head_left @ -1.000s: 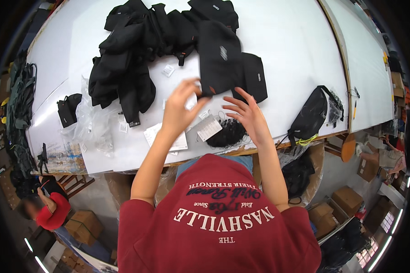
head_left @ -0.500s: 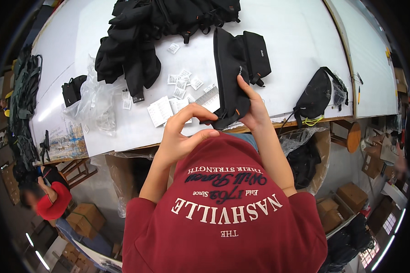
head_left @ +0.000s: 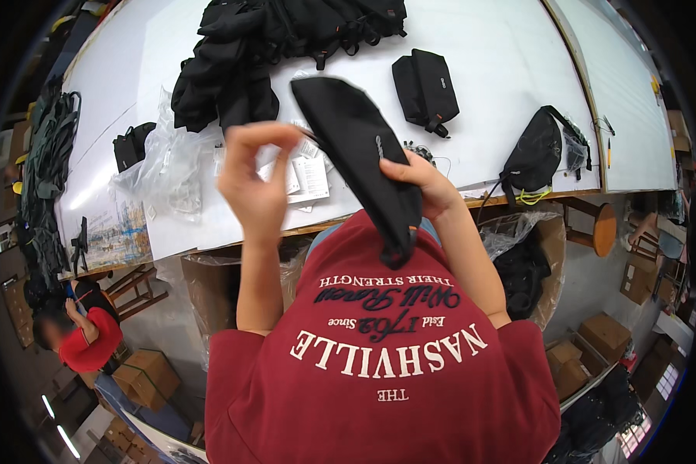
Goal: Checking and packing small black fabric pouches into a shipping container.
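Observation:
A long black fabric pouch point(head_left: 356, 151) is tilted in front of my shirt, over the table's near edge. My right hand point(head_left: 427, 182) grips its right side, thumb across the front and fingers behind. At the pouch's upper left edge, my left hand point(head_left: 257, 174) has its fingers curled, blurred by motion. A thin dark pull, perhaps of a zip, runs from those fingertips to the edge of the pouch. Beyond the right hand lies another black pouch point(head_left: 425, 89) with a small end loop. White printed papers point(head_left: 311, 179) lie behind the left hand, partly covered.
Black bags point(head_left: 236, 73) are heaped at the table's far side. Clear plastic bags point(head_left: 170, 170) and a small black item point(head_left: 131, 145) lie to the left. A black bag with yellow-green cord point(head_left: 537, 155) rests at the right edge. A person in red point(head_left: 93, 340) is at lower left.
My left hand has moved up and left along the pouch from its lower end. The held pouch has tilted to the left and come nearer, away from the other pouch.

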The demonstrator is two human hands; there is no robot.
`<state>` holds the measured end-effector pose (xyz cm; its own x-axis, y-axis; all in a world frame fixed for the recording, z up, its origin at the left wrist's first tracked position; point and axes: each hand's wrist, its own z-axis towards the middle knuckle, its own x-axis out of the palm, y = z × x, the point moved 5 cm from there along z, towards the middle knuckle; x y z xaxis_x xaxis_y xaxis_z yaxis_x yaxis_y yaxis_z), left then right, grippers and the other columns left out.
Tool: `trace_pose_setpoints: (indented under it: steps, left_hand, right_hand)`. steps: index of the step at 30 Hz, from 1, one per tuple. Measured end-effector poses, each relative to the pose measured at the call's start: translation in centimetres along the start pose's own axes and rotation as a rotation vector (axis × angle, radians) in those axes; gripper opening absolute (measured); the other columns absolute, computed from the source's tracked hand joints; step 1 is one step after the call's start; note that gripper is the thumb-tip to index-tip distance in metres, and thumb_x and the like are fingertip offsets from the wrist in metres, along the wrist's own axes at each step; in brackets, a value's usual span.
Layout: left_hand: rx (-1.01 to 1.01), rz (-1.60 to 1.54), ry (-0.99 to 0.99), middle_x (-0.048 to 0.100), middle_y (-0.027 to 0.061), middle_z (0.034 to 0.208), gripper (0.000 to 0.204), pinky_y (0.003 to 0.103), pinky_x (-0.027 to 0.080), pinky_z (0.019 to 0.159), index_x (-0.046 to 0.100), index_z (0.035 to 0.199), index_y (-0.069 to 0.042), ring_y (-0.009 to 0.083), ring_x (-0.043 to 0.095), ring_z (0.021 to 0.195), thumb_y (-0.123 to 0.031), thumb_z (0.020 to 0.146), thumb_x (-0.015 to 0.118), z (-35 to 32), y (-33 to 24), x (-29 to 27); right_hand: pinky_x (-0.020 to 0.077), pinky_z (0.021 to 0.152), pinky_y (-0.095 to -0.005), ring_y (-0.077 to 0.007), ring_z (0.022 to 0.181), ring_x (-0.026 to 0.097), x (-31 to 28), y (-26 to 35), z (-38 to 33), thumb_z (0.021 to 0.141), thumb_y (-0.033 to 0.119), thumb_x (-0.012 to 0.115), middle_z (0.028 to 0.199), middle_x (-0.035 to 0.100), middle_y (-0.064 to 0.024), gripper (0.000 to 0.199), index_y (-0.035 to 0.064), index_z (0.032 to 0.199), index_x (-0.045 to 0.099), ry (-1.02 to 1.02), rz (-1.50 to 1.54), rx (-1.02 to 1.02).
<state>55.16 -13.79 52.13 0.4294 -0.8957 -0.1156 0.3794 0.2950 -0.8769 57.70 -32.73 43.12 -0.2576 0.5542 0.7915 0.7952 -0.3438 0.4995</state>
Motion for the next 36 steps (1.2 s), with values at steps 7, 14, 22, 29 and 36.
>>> trace_pose_setpoints:
  steps: [7, 14, 22, 29, 36]
  left_hand:
    - [-0.31, -0.433, -0.025, 0.058, 0.0116, 0.097, 0.037, 0.029, 0.051, 0.074, 0.037, 0.119, -0.003, 0.0168, 0.058, 0.083, -0.014, 0.092, 0.06, -0.7, 2.3, 0.1]
    - [-0.616, -0.477, 0.329, 0.06, 0.0037, 0.075, 0.016, 0.02, 0.043, 0.059, 0.046, 0.087, -0.005, 0.0076, 0.056, 0.065, -0.014, 0.094, 0.057, -5.6, 1.6, 3.5]
    - [-0.489, -0.238, 0.312, 0.056, 0.0021, 0.065, 0.024, 0.019, 0.041, 0.055, 0.044, 0.075, -0.003, 0.0047, 0.052, 0.06, -0.009, 0.093, 0.058, -6.7, 1.6, 2.7]
    - [-0.426, -0.064, 0.186, 0.046, -0.0027, 0.059, 0.027, 0.019, 0.036, 0.052, 0.042, 0.069, -0.004, 0.0031, 0.045, 0.055, -0.003, 0.087, 0.062, -6.3, 1.0, 0.7]
    - [-0.224, 0.075, 0.275, 0.048, -0.0004, 0.058, 0.023, 0.021, 0.035, 0.052, 0.044, 0.069, -0.001, 0.0053, 0.043, 0.055, 0.0, 0.083, 0.063, -6.6, 0.4, 1.5]
  right_hand:
    - [0.0554, 0.075, -0.0259, -0.0149, 0.087, 0.066, 0.8, -1.6, 0.0, 0.088, 0.022, 0.066, 0.103, 0.065, -0.0094, 0.042, -0.0021, 0.119, 0.051, 0.072, 0.101, 0.03]
    - [0.046, 0.088, -0.0303, -0.0184, 0.103, 0.055, -0.1, 0.2, -0.2, 0.083, 0.033, 0.072, 0.116, 0.051, -0.012, 0.065, 0.0044, 0.13, 0.037, -0.362, -0.857, -0.529]
    - [0.0459, 0.069, -0.0229, -0.0087, 0.081, 0.058, 2.1, 1.1, -2.9, 0.086, 0.014, 0.066, 0.094, 0.063, -0.006, 0.02, 0.0033, 0.097, 0.053, -0.313, -0.904, -0.362]
    - [0.0467, 0.063, -0.0218, -0.0087, 0.069, 0.056, 5.6, 3.0, -5.2, 0.082, 0.005, 0.067, 0.089, 0.064, -0.0063, 0.014, -0.001, 0.086, 0.055, -0.58, -1.148, -0.702]
    - [0.0459, 0.067, -0.0233, -0.0096, 0.079, 0.055, 5.3, 1.1, -3.6, 0.082, 0.006, 0.067, 0.086, 0.055, -0.0018, 0.022, 0.0026, 0.096, 0.05, -0.406, -1.093, -0.552]
